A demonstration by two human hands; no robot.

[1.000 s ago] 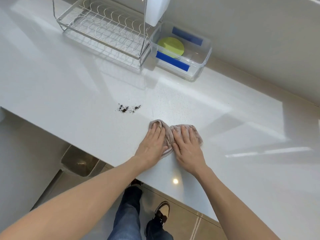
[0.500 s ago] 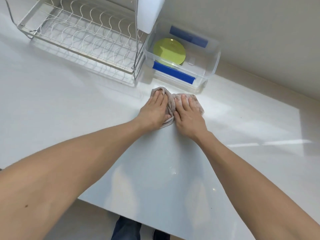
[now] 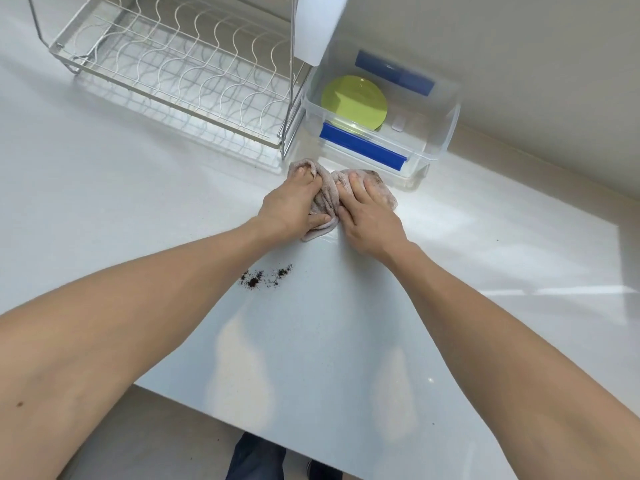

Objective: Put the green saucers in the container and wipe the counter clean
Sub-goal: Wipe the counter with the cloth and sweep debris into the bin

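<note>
A green saucer (image 3: 354, 102) lies flat inside the clear plastic container (image 3: 443, 133) with blue clips at the back of the white counter (image 3: 138, 202). My left hand (image 3: 291, 206) and my right hand (image 3: 370, 216) press side by side on a crumpled beige cloth (image 3: 325, 199), just in front of the container. A patch of dark crumbs (image 3: 265, 275) lies on the counter near my left forearm, behind the cloth.
A wire dish rack (image 3: 173, 74) stands to the left of the container, with a white object (image 3: 317, 26) hanging at its right end. The wall runs behind. The counter's front edge is near my elbows, with my legs (image 3: 256, 459) below.
Both hands slid the cloth away from me across the counter, from near the front edge to just before the container. The crumbs stayed where they were.
</note>
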